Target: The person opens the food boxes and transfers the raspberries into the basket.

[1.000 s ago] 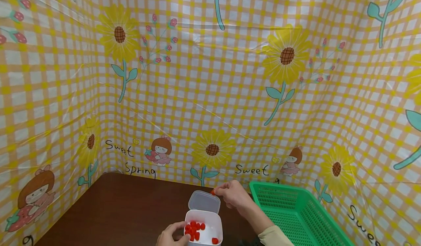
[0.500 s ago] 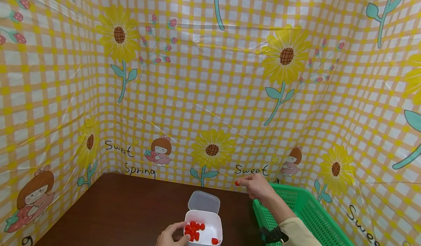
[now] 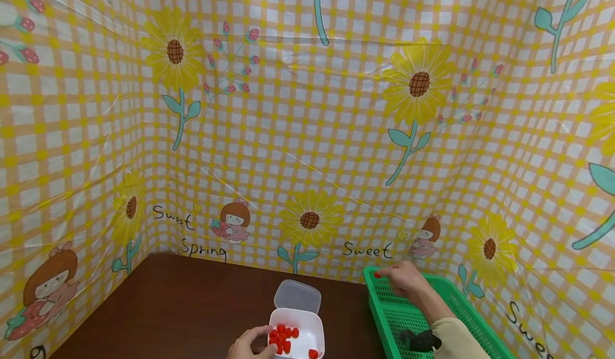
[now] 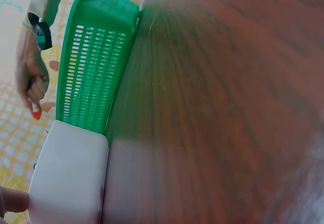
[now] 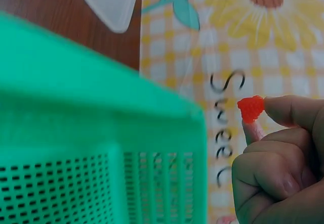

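Note:
Between thumb and index finger, my right hand [image 3: 408, 281] pinches a red raspberry [image 5: 251, 107], with the other fingers curled in. It hovers over the far left corner of the green basket [image 3: 379, 316]. My left hand [image 3: 250, 343] grips the left wall of a white tub [image 3: 314, 324], thumb over the rim. Several red raspberries [image 3: 281, 335] cluster in the tub's left part, and a single raspberry [image 3: 313, 353] lies near its front right corner. In the left wrist view the tub [image 4: 71, 168] shows from the side, and its contents are hidden.
A translucent lid [image 3: 298, 296] lies on the dark wood table [image 3: 192, 305] just behind the tub. The slotted basket stands to the right, close to the checked cloth wall [image 3: 307, 161] that surrounds the table.
My right hand has moved right with the raspberry, from above the lid to over the basket's far left corner. The left hand and the tub have stayed in place.

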`<state>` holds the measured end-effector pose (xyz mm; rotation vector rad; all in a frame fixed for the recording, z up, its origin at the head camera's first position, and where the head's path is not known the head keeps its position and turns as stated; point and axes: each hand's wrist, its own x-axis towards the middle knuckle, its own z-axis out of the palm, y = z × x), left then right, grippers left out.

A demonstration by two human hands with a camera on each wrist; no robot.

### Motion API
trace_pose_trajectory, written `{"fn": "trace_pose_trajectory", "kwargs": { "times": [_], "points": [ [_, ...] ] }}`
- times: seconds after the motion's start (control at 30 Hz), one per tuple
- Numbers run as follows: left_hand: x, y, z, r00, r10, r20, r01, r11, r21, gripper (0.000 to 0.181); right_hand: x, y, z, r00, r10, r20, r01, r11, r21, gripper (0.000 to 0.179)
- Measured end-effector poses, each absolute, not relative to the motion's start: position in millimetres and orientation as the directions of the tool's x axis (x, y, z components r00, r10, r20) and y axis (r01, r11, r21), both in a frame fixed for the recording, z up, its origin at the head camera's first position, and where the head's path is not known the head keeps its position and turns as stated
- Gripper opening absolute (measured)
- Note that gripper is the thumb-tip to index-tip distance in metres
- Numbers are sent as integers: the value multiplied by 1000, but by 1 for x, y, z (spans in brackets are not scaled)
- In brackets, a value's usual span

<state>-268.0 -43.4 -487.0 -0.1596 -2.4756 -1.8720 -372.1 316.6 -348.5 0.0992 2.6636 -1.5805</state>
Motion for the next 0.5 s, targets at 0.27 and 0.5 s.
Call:
{"fn": "trace_pose_trajectory", "kwargs": {
  "times": [0.27, 0.5],
  "points": [
    [-268, -42, -489, -993, 60, 97, 109, 265, 958, 45, -379, 342, -356, -989, 70, -129, 146, 479, -866, 48],
    [-271, -44, -489, -992, 77, 101, 119, 284, 951, 43, -384, 358, -368, -980, 110, -166, 199, 530, -824, 46]
  ]
}}
